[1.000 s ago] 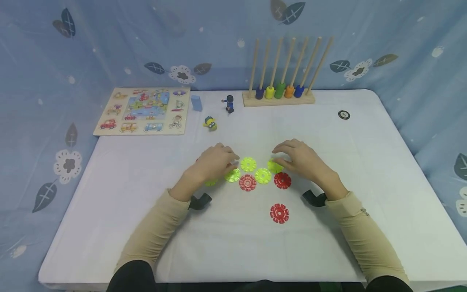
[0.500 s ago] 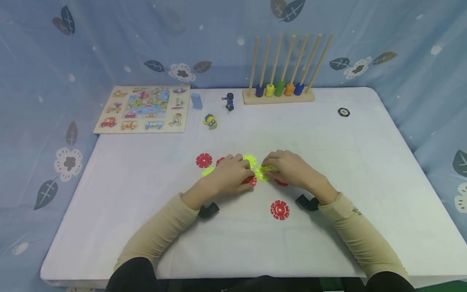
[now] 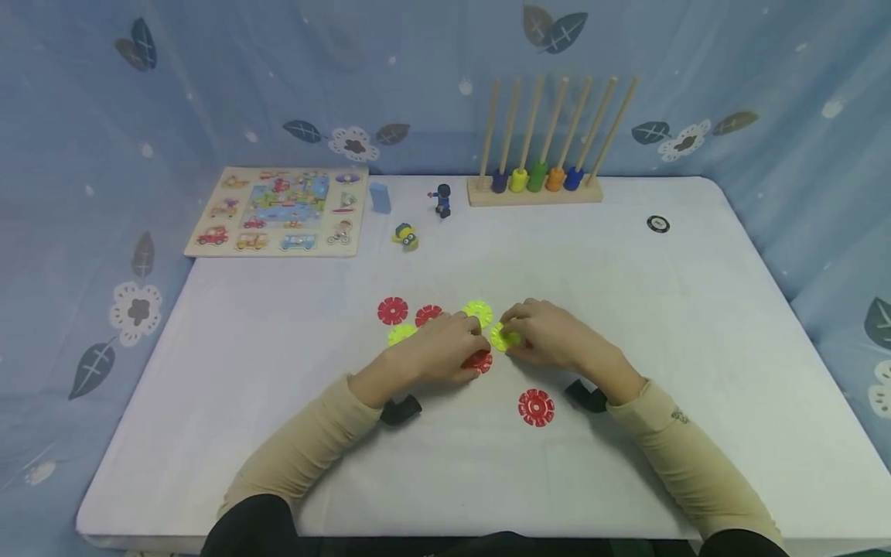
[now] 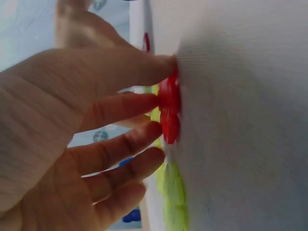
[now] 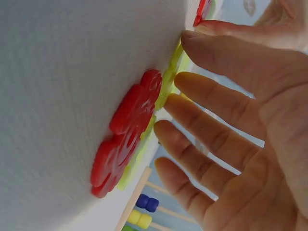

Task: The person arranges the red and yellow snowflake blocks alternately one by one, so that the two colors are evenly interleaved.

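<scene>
Red disc [image 4: 169, 111] pinched against white tablecloth [image 3: 696, 325] by left hand [image 3: 438, 352], thumb and fingertips on its rim in wrist view; from head view, only its edge peeking out under that hand. Yellow-green disc [image 3: 503, 337] just right of red disc, under fingertips of right hand [image 3: 550, 336]; fingers nearly straight in right wrist view, grip not clear. Another red disc [image 3: 535, 407] nearer the body, apart. Wooden abacus [image 3: 534, 189] at far edge; blue leaf-print curtain [image 3: 209, 85] behind.
</scene>
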`<state>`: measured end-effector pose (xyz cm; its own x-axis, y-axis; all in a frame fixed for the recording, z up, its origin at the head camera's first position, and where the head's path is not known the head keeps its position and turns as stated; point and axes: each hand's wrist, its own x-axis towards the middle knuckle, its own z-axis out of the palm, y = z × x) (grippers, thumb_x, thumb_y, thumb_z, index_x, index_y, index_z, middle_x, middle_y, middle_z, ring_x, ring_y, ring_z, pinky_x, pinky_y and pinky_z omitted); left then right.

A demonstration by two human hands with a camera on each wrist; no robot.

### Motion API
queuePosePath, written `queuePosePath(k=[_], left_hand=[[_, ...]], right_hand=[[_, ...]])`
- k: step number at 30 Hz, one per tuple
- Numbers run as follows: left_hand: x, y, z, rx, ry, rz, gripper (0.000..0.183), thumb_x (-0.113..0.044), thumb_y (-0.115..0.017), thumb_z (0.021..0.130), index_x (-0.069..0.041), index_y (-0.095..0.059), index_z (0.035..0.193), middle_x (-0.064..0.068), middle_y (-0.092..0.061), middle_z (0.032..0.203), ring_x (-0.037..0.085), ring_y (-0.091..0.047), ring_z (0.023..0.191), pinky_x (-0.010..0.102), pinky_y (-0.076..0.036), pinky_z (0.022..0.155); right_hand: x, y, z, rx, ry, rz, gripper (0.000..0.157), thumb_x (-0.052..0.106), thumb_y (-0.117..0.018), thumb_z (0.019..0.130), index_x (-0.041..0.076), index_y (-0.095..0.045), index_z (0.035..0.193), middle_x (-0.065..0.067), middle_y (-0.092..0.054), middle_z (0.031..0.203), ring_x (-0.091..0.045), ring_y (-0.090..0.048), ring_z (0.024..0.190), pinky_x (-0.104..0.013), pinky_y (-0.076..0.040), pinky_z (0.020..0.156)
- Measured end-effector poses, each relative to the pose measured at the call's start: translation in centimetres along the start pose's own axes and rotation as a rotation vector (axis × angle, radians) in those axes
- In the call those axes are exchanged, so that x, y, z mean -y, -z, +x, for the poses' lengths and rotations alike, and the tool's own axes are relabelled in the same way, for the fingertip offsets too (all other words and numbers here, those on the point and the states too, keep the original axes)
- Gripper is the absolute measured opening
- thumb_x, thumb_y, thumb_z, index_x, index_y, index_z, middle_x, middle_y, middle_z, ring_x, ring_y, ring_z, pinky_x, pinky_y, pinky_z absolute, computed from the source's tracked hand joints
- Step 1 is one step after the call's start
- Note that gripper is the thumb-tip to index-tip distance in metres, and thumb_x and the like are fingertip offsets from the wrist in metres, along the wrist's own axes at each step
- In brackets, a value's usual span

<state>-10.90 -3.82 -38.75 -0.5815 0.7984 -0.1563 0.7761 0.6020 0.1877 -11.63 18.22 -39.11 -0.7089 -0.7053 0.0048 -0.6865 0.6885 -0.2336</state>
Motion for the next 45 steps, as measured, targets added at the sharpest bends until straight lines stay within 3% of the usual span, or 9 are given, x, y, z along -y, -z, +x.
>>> queuePosePath(k=[3, 7, 17, 20, 25, 29, 34, 40, 45], left_hand=[[-0.2, 0.0, 0.1, 0.039, 0.0, -0.103, 0.043, -0.032, -0.075, 0.081, -0.016, -0.064, 0.119, 0.0, -0.059, 0.111, 0.012, -0.051, 0.095, 0.023, -0.049, 0.082], [-0.5, 0.2, 0.2, 0.085, -0.009, -0.149, 0.046, -0.029, -0.077, 0.078, -0.015, -0.061, 0.119, -0.001, -0.055, 0.109, 0.011, -0.05, 0.093, 0.022, -0.048, 0.082], [-0.6, 0.7, -0.4, 0.057, -0.002, -0.025, 0.038, -0.033, -0.075, 0.077, -0.014, -0.059, 0.106, -0.002, -0.054, 0.094, 0.011, -0.05, 0.082, 0.022, -0.047, 0.072], [0.9, 1.8, -0.6, 0.013, 0.068, -0.068, 0.042, -0.033, -0.074, 0.077, -0.012, -0.062, 0.11, -0.002, -0.056, 0.093, 0.011, -0.053, 0.08, 0.022, -0.047, 0.071], [4.9, 3.1, -0.4, -0.045, 0.24, -0.138, 0.047, -0.032, -0.075, 0.077, -0.008, -0.063, 0.117, 0.001, -0.06, 0.102, 0.014, -0.056, 0.086, 0.024, -0.052, 0.078], [7.5, 3.6, 0.3, -0.04, 0.322, -0.159, 0.049, -0.034, -0.074, 0.079, -0.007, -0.063, 0.118, 0.005, -0.061, 0.106, 0.018, -0.057, 0.092, 0.03, -0.054, 0.082], [9.8, 3.8, 1.5, -0.022, 0.4, -0.139, 0.049, -0.034, -0.075, 0.077, -0.006, -0.063, 0.115, 0.004, -0.06, 0.1, 0.019, -0.055, 0.091, 0.031, -0.052, 0.08], [10.9, 3.4, 2.4, -0.007, 0.393, -0.087, 0.038, -0.029, -0.072, 0.077, -0.005, -0.065, 0.106, 0.005, -0.06, 0.095, 0.019, -0.053, 0.088, 0.031, -0.049, 0.077], [10.9, 3.5, 2.2, -0.01, 0.367, -0.094, 0.036, -0.026, -0.071, 0.086, -0.004, -0.067, 0.114, 0.008, -0.06, 0.101, 0.021, -0.054, 0.09, 0.033, -0.05, 0.083]], right_hand=[[0.2, -0.1, -0.1, -0.003, -0.002, 0.025, 0.022, 0.019, -0.079, 0.077, 0.007, -0.073, 0.095, -0.008, -0.068, 0.112, -0.025, -0.063, 0.102, -0.037, -0.054, 0.087], [0.3, 0.0, -0.2, 0.025, -0.007, 0.047, 0.024, 0.016, -0.077, 0.076, 0.008, -0.072, 0.098, -0.009, -0.066, 0.114, -0.026, -0.063, 0.104, -0.038, -0.053, 0.089], [0.5, 0.1, -0.2, 0.082, -0.016, 0.045, 0.034, 0.014, -0.077, 0.071, 0.013, -0.067, 0.102, -0.005, -0.062, 0.113, -0.02, -0.061, 0.097, -0.036, -0.053, 0.085], [0.5, 0.2, -0.2, 0.096, -0.029, 0.05, 0.036, 0.014, -0.076, 0.07, 0.015, -0.066, 0.105, -0.004, -0.06, 0.114, -0.019, -0.061, 0.095, -0.035, -0.053, 0.084], [0.6, 0.7, -0.3, 0.135, -0.051, 0.06, 0.042, 0.017, -0.076, 0.071, 0.015, -0.065, 0.112, -0.004, -0.06, 0.118, -0.019, -0.06, 0.099, -0.035, -0.054, 0.087], [0.6, 1.3, -0.7, 0.128, -0.068, 0.088, 0.049, 0.016, -0.077, 0.07, 0.013, -0.063, 0.117, -0.004, -0.061, 0.119, -0.018, -0.059, 0.1, -0.035, -0.054, 0.088], [-0.1, 2.3, -1.0, 0.078, -0.101, 0.118, 0.049, 0.015, -0.076, 0.071, 0.011, -0.063, 0.118, -0.002, -0.061, 0.118, -0.015, -0.055, 0.091, -0.031, -0.052, 0.079], [-1.9, 3.8, -1.2, 0.06, -0.244, 0.166, 0.054, 0.019, -0.078, 0.071, 0.011, -0.061, 0.121, -0.006, -0.062, 0.119, -0.022, -0.059, 0.096, -0.037, -0.054, 0.081], [-4.2, 5.0, 0.3, 0.047, -0.247, 0.14, 0.058, 0.02, -0.081, 0.071, 0.006, -0.06, 0.123, -0.012, -0.064, 0.118, -0.028, -0.062, 0.103, -0.044, -0.054, 0.086]])
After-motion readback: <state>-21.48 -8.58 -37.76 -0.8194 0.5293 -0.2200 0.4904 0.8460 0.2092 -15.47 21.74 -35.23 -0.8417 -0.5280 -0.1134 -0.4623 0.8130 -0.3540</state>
